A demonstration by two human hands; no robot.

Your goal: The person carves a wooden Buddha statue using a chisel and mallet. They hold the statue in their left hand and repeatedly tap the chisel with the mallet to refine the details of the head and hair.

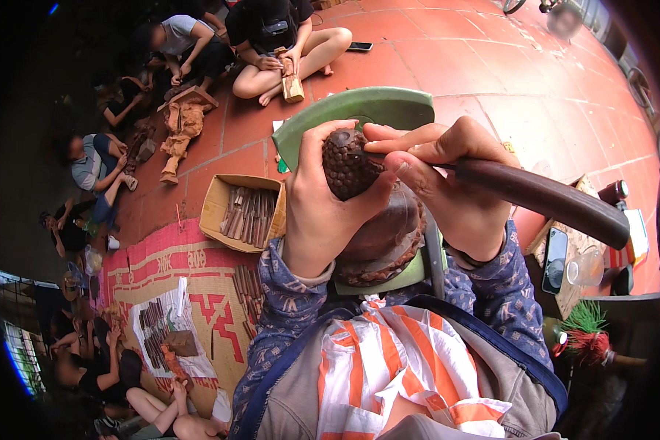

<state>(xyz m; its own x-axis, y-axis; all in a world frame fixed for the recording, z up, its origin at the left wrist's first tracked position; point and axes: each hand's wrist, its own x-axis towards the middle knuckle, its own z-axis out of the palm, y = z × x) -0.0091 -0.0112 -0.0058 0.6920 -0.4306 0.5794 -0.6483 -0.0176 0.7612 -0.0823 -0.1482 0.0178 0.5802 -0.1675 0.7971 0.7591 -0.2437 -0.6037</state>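
A dark wooden carving [345, 165] rises in front of me, its knobbed top covered in small round bumps and its lower body smooth with a rough rim. My left hand [312, 202] is wrapped around the knobbed top, thumb on the near right side. In my right hand [458, 187] is a carving chisel [543, 194] with a thick, dark, curved handle pointing out to the right. Its thin blade meets the bumps on the right side of the top, and the fingertips of my right hand lie close to the blade. The exact cutting tip is hard to make out.
A green plastic chair [308, 130] is under and behind the carving. Left stands a cardboard box [214, 213] of chisels; more tools lie on a patterned mat [224, 312]. Right are a phone [555, 257] and a clear plastic cup [586, 268]. Several people sit carving at far left.
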